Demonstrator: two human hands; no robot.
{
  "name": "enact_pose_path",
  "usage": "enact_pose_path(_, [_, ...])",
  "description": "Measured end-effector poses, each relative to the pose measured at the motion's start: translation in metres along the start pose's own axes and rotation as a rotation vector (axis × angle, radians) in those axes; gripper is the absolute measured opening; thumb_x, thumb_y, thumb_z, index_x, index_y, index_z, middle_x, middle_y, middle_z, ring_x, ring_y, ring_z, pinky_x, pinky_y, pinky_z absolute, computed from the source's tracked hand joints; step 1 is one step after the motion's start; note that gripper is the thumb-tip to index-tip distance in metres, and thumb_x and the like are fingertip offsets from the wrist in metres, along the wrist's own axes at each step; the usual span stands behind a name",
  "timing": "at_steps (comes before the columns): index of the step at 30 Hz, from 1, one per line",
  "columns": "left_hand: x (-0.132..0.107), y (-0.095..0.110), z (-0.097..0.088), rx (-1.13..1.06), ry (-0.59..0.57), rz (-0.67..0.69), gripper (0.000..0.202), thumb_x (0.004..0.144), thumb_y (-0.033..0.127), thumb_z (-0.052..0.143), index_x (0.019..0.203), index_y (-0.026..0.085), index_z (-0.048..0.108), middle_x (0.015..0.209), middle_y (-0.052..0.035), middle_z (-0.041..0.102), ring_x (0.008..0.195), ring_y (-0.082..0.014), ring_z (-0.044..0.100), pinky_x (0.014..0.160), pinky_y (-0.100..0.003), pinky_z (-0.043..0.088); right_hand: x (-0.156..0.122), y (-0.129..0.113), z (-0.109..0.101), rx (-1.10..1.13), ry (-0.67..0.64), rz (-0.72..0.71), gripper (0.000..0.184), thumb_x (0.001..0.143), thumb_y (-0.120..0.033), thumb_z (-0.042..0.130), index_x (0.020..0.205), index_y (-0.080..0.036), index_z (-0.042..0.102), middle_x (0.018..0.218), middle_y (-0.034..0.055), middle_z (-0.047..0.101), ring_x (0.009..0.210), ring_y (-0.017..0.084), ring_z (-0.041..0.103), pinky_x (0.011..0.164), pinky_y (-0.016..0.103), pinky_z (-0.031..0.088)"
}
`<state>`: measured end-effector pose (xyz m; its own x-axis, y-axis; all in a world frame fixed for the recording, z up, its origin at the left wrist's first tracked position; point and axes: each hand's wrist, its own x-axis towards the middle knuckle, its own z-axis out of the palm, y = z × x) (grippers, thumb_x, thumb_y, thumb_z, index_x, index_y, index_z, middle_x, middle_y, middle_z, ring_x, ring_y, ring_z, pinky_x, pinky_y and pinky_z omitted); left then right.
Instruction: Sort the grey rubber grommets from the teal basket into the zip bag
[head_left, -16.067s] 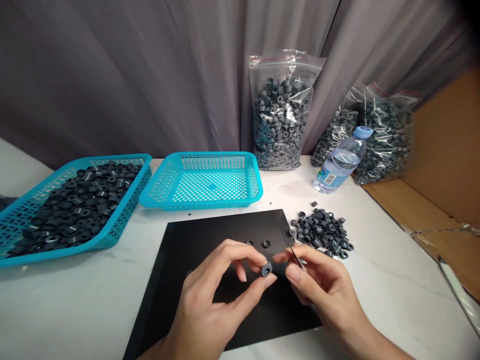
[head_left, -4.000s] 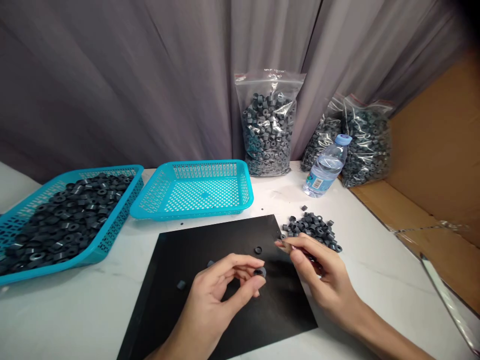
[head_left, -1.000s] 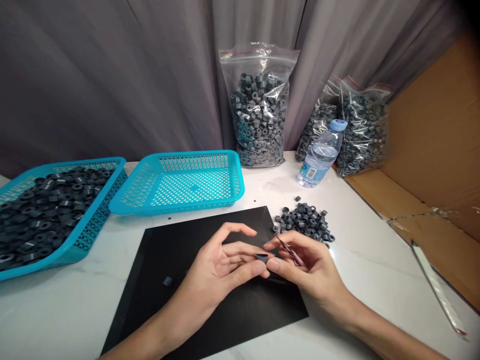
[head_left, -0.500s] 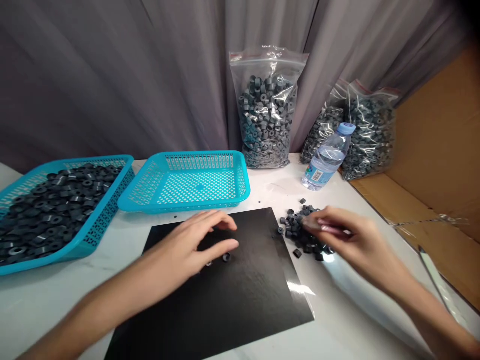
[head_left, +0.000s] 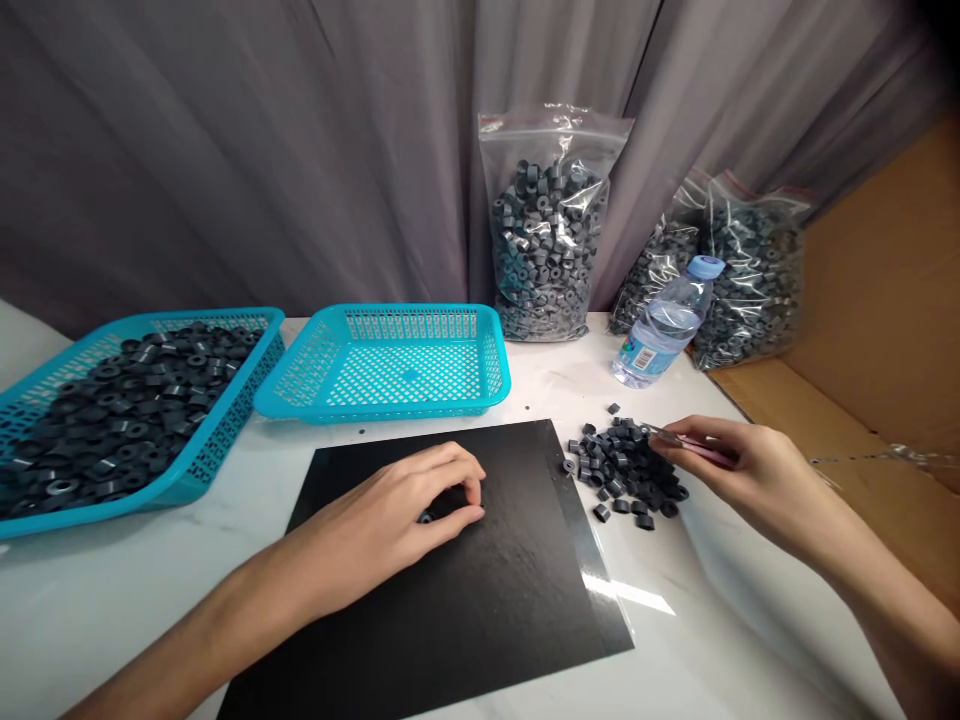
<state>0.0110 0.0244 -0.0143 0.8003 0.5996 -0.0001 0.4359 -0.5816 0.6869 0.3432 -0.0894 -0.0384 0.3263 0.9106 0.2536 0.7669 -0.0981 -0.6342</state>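
My left hand (head_left: 412,505) rests over the black mat (head_left: 510,590), thumb and index finger drawn together in a pinch. A sliver of a small black ring (head_left: 481,508) shows at those fingertips; most of it is hidden. Another black ring (head_left: 426,517) is partly visible on the mat under the curled fingers. Pink-handled tweezers (head_left: 705,450) are gripped in my right hand (head_left: 757,465). Their metal tips point left, over the right side of a loose pile of short black rings (head_left: 622,465). Whether the tips hold a ring I cannot tell.
Left stands a blue basket (head_left: 225,420) heaped with black rings; beside it is another blue basket (head_left: 382,412) showing its lattice bottom. Behind are a bag of rings (head_left: 551,230), a water bottle (head_left: 667,320) and more filled bags (head_left: 754,280). Cardboard (head_left: 885,250) borders the right.
My left thumb and fingers have closed from an open spread over the rings on the mat. My right hand has drawn the tweezers back rightward from the pile. The view has shifted slightly.
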Motion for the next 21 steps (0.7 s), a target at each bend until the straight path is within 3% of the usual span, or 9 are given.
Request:
enact_pose_path(2, [0.001, 0.006, 0.003, -0.118, 0.014, -0.017, 0.017, 0.095, 0.035, 0.059, 0.09, 0.024, 0.07, 0.104, -0.0019, 0.071, 0.091, -0.0186, 0.067, 0.08, -0.027, 0.049, -0.001, -0.001, -0.001, 0.004, -0.007, 0.041, 0.036, 0.087, -0.053, 0.065, 0.088, -0.019, 0.076, 0.08, 0.006, 0.074, 0.067, 0.021, 0.067, 0.055, 0.027, 0.047])
enact_pose_path(4, [0.004, 0.011, 0.009, -0.234, 0.017, -0.062, 0.016, 0.094, 0.037, 0.061, 0.094, 0.024, 0.07, 0.099, -0.0018, 0.073, 0.089, -0.0182, 0.069, 0.08, -0.027, 0.052, -0.002, -0.003, 0.001, 0.053, 0.08, 0.06, 0.033, 0.089, -0.051, 0.064, 0.093, -0.019, 0.074, 0.085, 0.0063, 0.074, 0.069, 0.02, 0.066, 0.056, 0.026, 0.046])
enact_pose_path(7, [0.007, 0.015, 0.024, -0.417, 0.104, -0.148, 0.017, 0.092, 0.038, 0.064, 0.098, 0.023, 0.07, 0.098, -0.0014, 0.075, 0.093, -0.0177, 0.071, 0.085, -0.026, 0.053, -0.009, -0.017, 0.013, 0.167, 0.15, 0.009, 0.026, 0.091, -0.045, 0.063, 0.093, -0.02, 0.072, 0.085, 0.0057, 0.072, 0.069, 0.018, 0.064, 0.055, 0.025, 0.046])
enact_pose_path(9, [0.008, 0.015, 0.034, -0.55, 0.155, -0.189, 0.017, 0.091, 0.038, 0.067, 0.097, 0.022, 0.071, 0.1, -0.0018, 0.075, 0.097, -0.0178, 0.071, 0.091, -0.027, 0.053, -0.017, -0.03, 0.025, 0.256, 0.107, -0.053, 0.021, 0.092, -0.04, 0.062, 0.091, -0.021, 0.07, 0.083, 0.0049, 0.07, 0.07, 0.018, 0.064, 0.057, 0.024, 0.048])
enact_pose_path(12, [0.007, 0.017, 0.046, -0.764, 0.118, -0.236, 0.019, 0.087, 0.035, 0.073, 0.099, 0.02, 0.072, 0.105, -0.003, 0.075, 0.104, -0.0188, 0.071, 0.097, -0.027, 0.053, -0.032, -0.048, 0.042, 0.391, -0.06, -0.115, 0.014, 0.092, -0.034, 0.063, 0.1, -0.023, 0.069, 0.079, 0.0022, 0.066, 0.066, 0.015, 0.061, 0.055, 0.022, 0.048])
enact_pose_path(16, [0.004, 0.025, 0.051, -0.96, 0.071, -0.263, 0.024, 0.083, 0.03, 0.078, 0.104, 0.02, 0.072, 0.105, -0.0037, 0.076, 0.106, -0.0195, 0.071, 0.097, -0.028, 0.054, -0.049, -0.061, 0.057, 0.503, -0.255, -0.152, 0.026, 0.09, -0.03, 0.068, 0.116, -0.028, 0.066, 0.071, -0.003, 0.052, 0.056, 0.01, 0.049, 0.048, 0.02, 0.039])
enact_pose_path(21, [0.002, 0.036, 0.052, -1.022, 0.08, -0.257, 0.018, 0.084, 0.026, 0.077, 0.101, 0.02, 0.075, 0.104, -0.0031, 0.078, 0.103, -0.0184, 0.072, 0.096, -0.026, 0.054, -0.054, -0.064, 0.066, 0.675, -0.275, -0.086, 0.015, 0.094, -0.029, 0.063, 0.108, -0.025, 0.065, 0.069, -0.0046, 0.045, 0.052, 0.008, 0.037, 0.045, 0.022, 0.028])
